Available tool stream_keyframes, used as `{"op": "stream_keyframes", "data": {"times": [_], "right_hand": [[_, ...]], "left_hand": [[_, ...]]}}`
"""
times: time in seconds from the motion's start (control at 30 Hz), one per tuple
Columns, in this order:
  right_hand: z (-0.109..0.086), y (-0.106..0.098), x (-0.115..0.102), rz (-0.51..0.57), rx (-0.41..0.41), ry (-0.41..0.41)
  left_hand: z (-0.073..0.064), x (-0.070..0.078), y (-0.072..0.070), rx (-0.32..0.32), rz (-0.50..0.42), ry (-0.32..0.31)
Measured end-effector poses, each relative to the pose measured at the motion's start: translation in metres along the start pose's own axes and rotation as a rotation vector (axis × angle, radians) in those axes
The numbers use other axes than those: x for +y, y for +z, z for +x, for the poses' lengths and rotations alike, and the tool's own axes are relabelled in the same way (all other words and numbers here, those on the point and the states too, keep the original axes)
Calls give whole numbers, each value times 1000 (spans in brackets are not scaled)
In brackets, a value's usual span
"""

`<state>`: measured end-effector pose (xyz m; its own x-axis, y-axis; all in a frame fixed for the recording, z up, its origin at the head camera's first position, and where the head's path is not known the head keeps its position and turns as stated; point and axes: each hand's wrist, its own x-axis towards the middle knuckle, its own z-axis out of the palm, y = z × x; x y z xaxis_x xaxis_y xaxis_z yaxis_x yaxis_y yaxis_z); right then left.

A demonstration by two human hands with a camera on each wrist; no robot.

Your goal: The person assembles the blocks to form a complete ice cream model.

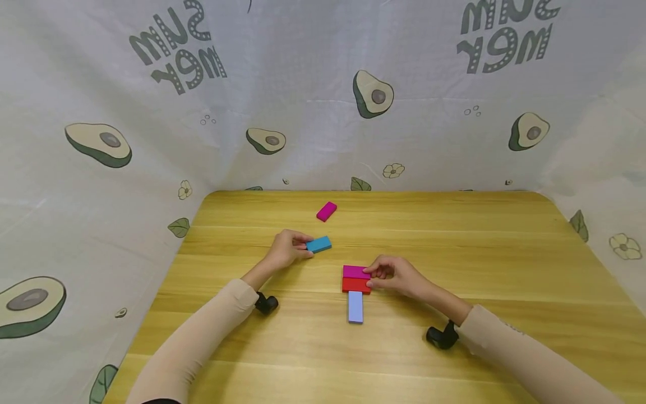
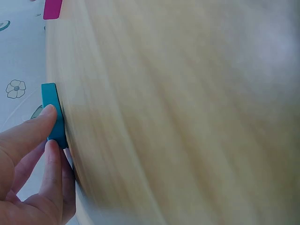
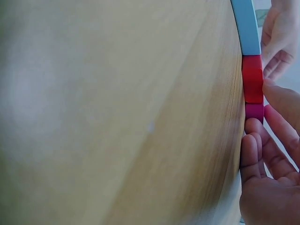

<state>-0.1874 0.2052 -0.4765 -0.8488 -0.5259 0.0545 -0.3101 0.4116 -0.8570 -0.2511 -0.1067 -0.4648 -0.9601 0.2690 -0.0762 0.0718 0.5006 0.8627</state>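
My left hand pinches one end of a blue rectangular block between thumb and fingers, low over the wooden table. In the left wrist view, the thumb lies along this blue block. Two blocks lie side by side near the middle, a magenta block behind a red block. My right hand grips their right ends, thumb at the red one and index finger at the magenta one. From the red block's front side, a light blue block extends lengthwise toward me, apparently touching it.
Another magenta block lies alone toward the back of the wooden table. Behind and beside the table hangs a white cloth printed with avocados and lettering. A black wrist device sits below the right sleeve.
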Motion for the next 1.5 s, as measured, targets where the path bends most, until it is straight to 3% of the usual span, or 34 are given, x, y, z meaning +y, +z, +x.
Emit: {"op": "stream_keyframes", "data": {"times": [0.63,1.5], "right_hand": [[0,-1,0,7,2,18],[2,-1,3,14,-2,28]], "left_hand": [[-1,11,11,-52,-8,6],[5,13,22,-109,11,31]]}}
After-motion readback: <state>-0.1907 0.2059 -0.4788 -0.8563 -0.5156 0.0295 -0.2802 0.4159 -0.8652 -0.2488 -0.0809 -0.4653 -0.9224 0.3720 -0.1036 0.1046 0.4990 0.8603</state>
